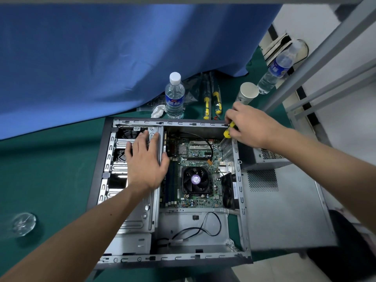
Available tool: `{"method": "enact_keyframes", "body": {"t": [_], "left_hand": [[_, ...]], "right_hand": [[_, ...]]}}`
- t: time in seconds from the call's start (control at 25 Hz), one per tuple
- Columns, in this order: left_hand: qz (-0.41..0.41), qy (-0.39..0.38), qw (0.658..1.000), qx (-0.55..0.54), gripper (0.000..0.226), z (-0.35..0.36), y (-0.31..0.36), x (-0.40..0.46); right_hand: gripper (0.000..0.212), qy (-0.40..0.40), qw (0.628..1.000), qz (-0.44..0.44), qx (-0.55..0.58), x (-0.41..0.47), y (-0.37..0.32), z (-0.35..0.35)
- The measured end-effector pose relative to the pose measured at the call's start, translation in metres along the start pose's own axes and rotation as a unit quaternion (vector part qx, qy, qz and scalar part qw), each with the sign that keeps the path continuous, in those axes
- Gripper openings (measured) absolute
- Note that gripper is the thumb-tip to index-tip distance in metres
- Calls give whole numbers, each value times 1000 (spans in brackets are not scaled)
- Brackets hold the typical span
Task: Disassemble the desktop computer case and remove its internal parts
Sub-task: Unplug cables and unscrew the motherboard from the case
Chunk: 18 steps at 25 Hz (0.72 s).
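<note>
Over the open computer case [168,259], lying on its side on the green table [50,169], the right hand [252,127] is gripping a yellow-handled screwdriver [228,132] near the far corner, while the left hand [145,159] is pressing flat on the drive cage [120,165]. A slipping tip could be gouging the motherboard [195,153], I judge. Two water bottles [174,96], a paper cup [247,92] and spare screwdrivers [211,98] are standing beyond, under a blue curtain [101,58].

A dark green cloth-covered surface [50,169] carries a grey metal computer case [240,192] with a green circuit board [195,153] and black fan [195,179], purple at its hub. A yellow-and-black screwdriver handle [228,132] shows; blue-labelled clear bottle [174,96], blue curtain [101,58].
</note>
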<state>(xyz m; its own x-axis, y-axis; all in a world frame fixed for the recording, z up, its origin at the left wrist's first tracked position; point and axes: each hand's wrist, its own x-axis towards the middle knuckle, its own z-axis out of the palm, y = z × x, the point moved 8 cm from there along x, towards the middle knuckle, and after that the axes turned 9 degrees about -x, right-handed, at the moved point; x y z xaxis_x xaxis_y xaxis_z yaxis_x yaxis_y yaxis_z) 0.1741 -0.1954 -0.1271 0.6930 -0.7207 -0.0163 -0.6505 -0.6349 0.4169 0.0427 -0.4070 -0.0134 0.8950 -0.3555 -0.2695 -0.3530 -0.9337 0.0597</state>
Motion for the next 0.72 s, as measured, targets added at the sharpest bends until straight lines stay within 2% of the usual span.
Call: {"method": "enact_keyframes", "body": {"t": [0.24, 0.4, 0.56, 0.72], "left_hand": [[4, -3, 1000, -10, 66, -3, 2, -2], [8, -31, 998, -54, 73, -11, 7, -4], [18, -78, 978, -192, 71, -25, 31, -15], [35, -182, 925, -332, 66, -26, 89, -41]], "right_hand": [[13, 81, 993, 57, 65, -38, 14, -33], [8, 129, 974, 121, 143, -72, 28, -49], [3, 162, 924, 215, 273, -107, 47, -52], [5, 165, 858, 277, 399, -137, 50, -40]]}}
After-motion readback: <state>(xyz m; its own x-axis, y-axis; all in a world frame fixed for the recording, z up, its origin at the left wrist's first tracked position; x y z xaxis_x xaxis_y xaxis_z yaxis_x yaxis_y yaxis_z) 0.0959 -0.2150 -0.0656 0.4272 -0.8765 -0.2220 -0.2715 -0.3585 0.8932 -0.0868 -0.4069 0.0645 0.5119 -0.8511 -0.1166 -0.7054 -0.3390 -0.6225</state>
